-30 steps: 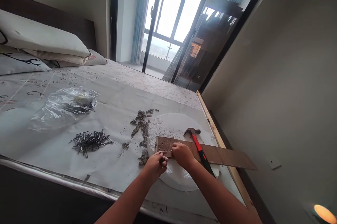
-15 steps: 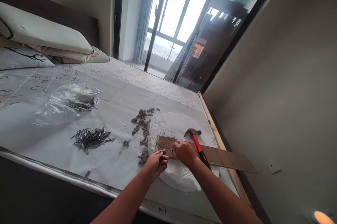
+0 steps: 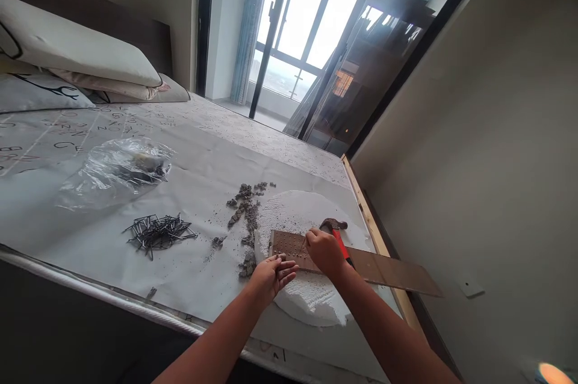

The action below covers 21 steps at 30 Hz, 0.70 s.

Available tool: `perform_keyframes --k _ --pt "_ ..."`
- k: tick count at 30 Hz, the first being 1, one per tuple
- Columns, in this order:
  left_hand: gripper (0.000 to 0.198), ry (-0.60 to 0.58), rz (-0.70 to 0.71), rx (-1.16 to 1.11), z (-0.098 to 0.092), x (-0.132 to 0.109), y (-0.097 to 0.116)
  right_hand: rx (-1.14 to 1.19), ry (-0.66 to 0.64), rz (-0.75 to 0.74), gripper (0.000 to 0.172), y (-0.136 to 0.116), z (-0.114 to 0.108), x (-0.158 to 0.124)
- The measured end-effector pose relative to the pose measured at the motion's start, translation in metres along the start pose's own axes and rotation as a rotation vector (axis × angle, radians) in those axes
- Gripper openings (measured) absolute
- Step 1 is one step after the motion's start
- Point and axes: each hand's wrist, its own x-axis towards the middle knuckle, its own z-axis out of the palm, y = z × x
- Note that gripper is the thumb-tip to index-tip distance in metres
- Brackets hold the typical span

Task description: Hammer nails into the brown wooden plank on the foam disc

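Note:
A long brown board [image 3: 383, 268] with many small holes at its left end lies across a round white foam disc [image 3: 298, 215] on the covered bed. My right hand [image 3: 324, 250] pinches a thin nail, its tip down on the holed end of the board. My left hand [image 3: 273, 272] lies at the board's near edge, fingers spread and flat on the foam. A hammer with a red and black handle [image 3: 339, 241] lies on the board just beyond my right hand.
A heap of dark nails [image 3: 158, 230] lies to the left on the white sheet [image 3: 189, 179]. Grey rubble bits [image 3: 244, 209] are strewn beside the foam. A crumpled clear plastic bag [image 3: 115, 170] sits further left, pillows [image 3: 76, 59] at the headboard. A wall is close on the right.
My left hand, which was closed on small things, has opened flat against the board's edge. My right hand has lifted and shifted slightly right with the nail.

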Motion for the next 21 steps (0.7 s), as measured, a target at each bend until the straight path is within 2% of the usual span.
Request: perform_keyframes --k 4,8,12,16,21 --pt "0.016 -0.012 -0.023 -0.008 0.001 -0.002 0.002 0.081 -0.011 -0.105 0.024 -0.009 -0.010 0.000" --pt "0.010 -0.073 -0.029 -0.034 0.002 -0.002 0.002 0.137 -0.087 -0.236 0.019 -0.024 -0.007 -0.002" --pt "0.011 -0.044 -0.028 -0.043 0.000 0.000 0.001 0.113 -0.100 -0.178 0.024 -0.021 0.004 -0.001" --pt "0.012 -0.011 -0.026 -0.043 -0.002 0.003 -0.001 0.049 -0.140 -0.120 0.017 -0.017 0.016 -0.002" --pt "0.009 -0.024 -0.018 -0.059 -0.005 0.009 -0.006 -0.033 -0.184 -0.130 0.012 -0.024 0.024 -0.004"
